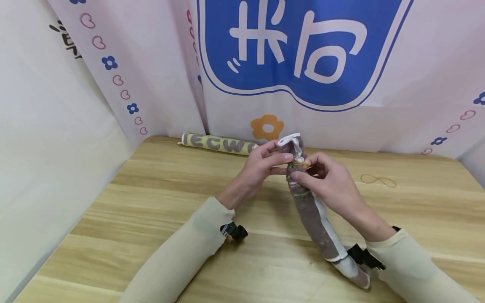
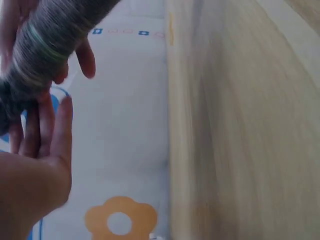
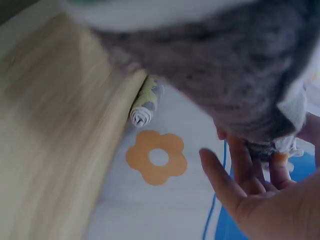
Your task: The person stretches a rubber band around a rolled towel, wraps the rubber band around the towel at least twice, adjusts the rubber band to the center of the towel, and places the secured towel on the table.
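At the gathered neck of the grey cloth roll (image 1: pixel 314 221), both hands are closed to narrow grips. The left hand (image 1: pixel 261 166) pinches the neck just under a flared, folded end with a white edge; the right hand (image 1: pixel 333 183) has its fingers curled in from the other side, thumb lying on the roll. Between them, an orange-yellow band (image 1: pixel 302 163) sits at the neck and reaches the right fingers; whether it goes all the way round cannot be told. Below the grip the roll slants down towards the right wrist, its body already wound into a long tube, so the rolling looks done and the banding seems under way but not finished. Farther out, on the wooden table (image 1: pixel 151 235), a yellow-green roll (image 1: pixel 219 144) lies along the back edge, by the look of it already wound, though no band can be made out on it. To the right, a second band (image 1: pixel 378 181) lies loose in a twisted loop, apparently unused so far
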A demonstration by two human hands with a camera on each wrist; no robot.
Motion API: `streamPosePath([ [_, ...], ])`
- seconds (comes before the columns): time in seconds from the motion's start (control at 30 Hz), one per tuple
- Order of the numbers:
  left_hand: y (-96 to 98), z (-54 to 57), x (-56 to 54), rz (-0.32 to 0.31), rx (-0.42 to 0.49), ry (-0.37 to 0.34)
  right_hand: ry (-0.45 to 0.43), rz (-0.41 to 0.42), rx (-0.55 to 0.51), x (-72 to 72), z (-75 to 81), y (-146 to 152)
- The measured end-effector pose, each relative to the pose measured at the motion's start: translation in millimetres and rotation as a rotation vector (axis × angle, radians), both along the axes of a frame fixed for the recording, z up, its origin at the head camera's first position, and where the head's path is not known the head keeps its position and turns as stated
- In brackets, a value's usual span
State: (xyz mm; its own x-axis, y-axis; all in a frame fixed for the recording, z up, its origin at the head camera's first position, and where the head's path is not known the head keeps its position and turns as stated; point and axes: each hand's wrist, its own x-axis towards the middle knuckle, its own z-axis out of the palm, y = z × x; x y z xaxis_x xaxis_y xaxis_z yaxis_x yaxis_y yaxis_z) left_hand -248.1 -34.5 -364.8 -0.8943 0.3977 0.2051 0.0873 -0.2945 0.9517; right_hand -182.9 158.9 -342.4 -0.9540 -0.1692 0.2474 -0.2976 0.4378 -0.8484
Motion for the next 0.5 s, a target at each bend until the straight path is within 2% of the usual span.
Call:
streamPosePath([
  [0.07, -2.3, -1.3, -1.2, -0.036, 0.027, -0.048, -0.059, 0.028, -0.056, -0.9, 0.5, 2.4],
  [0.13, -2.9, -2.0, -1.9, -0.020, 0.025, -0.063, -0.093, 0.054, -0.071, -1.1, 0.8, 3.5],
  [0.2, -2.6, -2.0, -2.4, 0.012, 0.019, -0.068, -0.088, 0.087, -0.066, -1.9, 0.4, 3.9],
  [0.3, -1.4, -1.8, -2.5, 0.059, -0.005, -0.077, -0.020, 0.120, -0.052, -3.2, -1.6, 3.1],
  [0.5, 0.8, -2.0, -1.3, 0.111, -0.050, -0.100, 0.243, 0.123, 0.031, -2.8, -7.8, -2.2],
])
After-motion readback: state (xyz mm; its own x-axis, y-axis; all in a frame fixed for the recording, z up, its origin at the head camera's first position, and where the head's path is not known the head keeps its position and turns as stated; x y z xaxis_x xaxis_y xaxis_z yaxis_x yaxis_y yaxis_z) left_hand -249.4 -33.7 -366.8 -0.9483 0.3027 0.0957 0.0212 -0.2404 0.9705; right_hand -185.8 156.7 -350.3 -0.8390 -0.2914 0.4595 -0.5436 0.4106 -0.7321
